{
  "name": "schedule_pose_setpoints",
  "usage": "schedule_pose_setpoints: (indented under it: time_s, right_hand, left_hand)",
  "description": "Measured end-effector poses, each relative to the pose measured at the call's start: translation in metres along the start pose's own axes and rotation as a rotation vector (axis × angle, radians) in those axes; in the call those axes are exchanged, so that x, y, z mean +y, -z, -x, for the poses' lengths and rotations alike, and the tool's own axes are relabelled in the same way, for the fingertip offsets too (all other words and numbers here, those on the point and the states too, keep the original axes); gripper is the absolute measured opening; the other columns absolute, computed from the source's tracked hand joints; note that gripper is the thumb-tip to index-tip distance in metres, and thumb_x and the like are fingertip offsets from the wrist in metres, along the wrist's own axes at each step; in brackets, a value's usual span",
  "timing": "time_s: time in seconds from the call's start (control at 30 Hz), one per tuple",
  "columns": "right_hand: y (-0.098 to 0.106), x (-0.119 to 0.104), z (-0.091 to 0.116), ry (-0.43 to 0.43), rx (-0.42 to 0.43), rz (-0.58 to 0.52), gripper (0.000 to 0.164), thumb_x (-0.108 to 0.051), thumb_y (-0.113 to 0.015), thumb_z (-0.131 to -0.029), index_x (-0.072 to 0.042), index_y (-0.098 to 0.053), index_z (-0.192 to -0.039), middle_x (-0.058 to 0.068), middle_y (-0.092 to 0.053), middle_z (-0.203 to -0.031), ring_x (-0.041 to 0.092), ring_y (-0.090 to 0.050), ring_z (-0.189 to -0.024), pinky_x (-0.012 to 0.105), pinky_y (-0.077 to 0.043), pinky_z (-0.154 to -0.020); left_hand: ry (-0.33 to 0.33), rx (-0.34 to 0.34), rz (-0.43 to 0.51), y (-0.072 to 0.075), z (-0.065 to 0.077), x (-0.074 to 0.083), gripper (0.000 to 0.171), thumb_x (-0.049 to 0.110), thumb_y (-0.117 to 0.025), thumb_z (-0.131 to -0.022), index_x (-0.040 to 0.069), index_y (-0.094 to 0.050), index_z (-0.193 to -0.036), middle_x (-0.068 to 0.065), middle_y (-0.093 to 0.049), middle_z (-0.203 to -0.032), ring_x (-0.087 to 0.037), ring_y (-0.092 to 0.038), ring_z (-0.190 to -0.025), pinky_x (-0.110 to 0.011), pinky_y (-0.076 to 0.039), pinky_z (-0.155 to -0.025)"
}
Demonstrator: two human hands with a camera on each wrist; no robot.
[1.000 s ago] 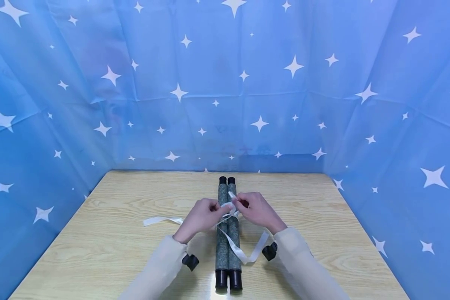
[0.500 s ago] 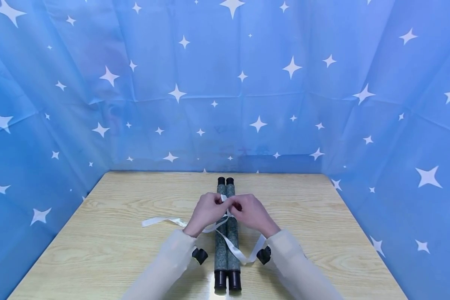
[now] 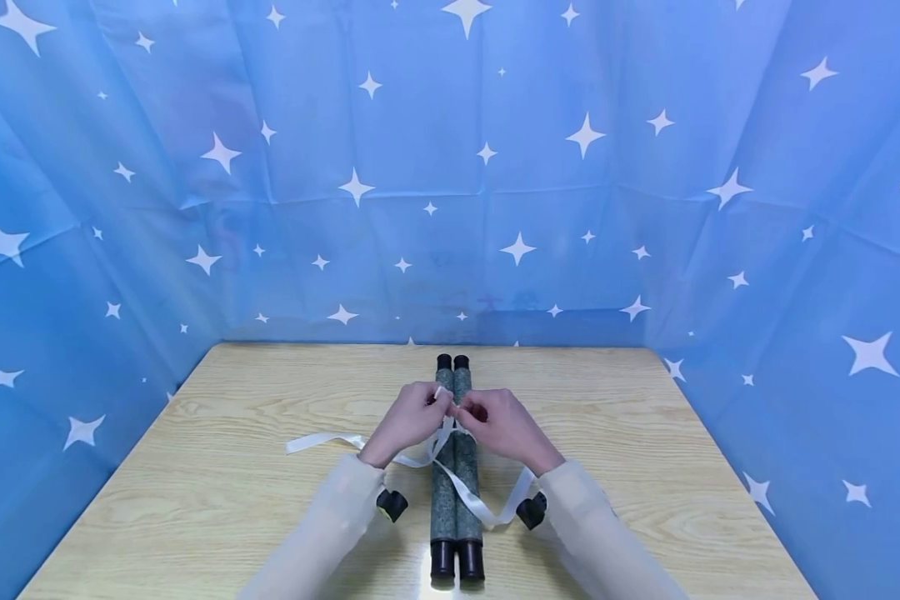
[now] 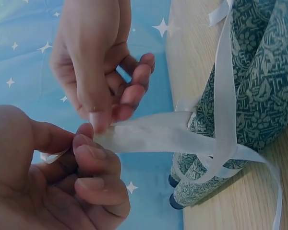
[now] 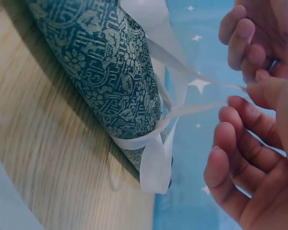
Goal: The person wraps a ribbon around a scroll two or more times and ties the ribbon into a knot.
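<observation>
A scroll rolled into two parallel rolls [image 3: 444, 500] lies lengthwise on the table, with dark end knobs and green patterned cloth [image 5: 93, 62]. White ribbon [image 4: 156, 139] is wrapped round its middle, with a loop [image 5: 156, 165] standing out at the crossing. My left hand [image 3: 412, 414] pinches the ribbon between thumb and fingers above the rolls. Close against it, my right hand [image 3: 504, 421] has thumb and fingertips on the same stretch of ribbon. The left wrist view shows the ribbon taut from the scroll to both hands.
One loose ribbon tail [image 3: 322, 440] trails left across the wooden table [image 3: 195, 500]. Another tail [image 3: 480, 507] curves over the near half of the rolls to the right. A blue curtain with white stars [image 3: 435, 167] encloses the back and sides.
My left hand moved right and in to meet the right hand, and its fingers now hold the ribbon higher up. The right hand shifted slightly. The scroll stays in place.
</observation>
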State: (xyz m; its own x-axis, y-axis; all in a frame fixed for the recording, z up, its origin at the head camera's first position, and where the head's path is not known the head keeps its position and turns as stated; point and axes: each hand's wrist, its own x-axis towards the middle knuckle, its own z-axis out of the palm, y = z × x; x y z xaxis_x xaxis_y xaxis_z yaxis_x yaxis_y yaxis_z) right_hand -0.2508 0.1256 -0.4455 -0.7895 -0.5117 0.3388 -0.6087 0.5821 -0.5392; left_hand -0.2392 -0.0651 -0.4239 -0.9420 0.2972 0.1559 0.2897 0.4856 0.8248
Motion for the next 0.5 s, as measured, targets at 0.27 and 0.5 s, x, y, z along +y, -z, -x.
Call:
schedule_pose_setpoints:
  time_s: [0.27,0.5]
  right_hand:
    - [0.006,0.003,0.015,-0.060,-0.070,0.034,0.029,-0.034,-0.059,-0.099,-0.024,-0.058,-0.072,-0.011,-0.047,-0.056,0.004,-0.040,-0.048,0.023,-0.037,-0.051]
    - [0.007,-0.001,0.041,-0.050,-0.250,-0.036,0.032,-0.049,-0.059,-0.096,-0.025,-0.061,-0.074,-0.013,-0.050,-0.058,0.001,-0.042,-0.049,0.020,-0.039,-0.048]
  left_hand:
    - [0.012,-0.006,-0.020,0.005,-0.002,-0.003,0.039,0.024,-0.041,-0.106,0.007,-0.068,-0.083,0.004,-0.040,-0.052,-0.011,-0.031,-0.042,-0.026,-0.032,-0.044]
    - [0.020,-0.012,-0.025,0.008,-0.003,-0.007,0.039,0.023,-0.040,-0.106,0.011,-0.069,-0.083,0.003,-0.039,-0.051,-0.011,-0.028,-0.041,-0.025,-0.030,-0.042]
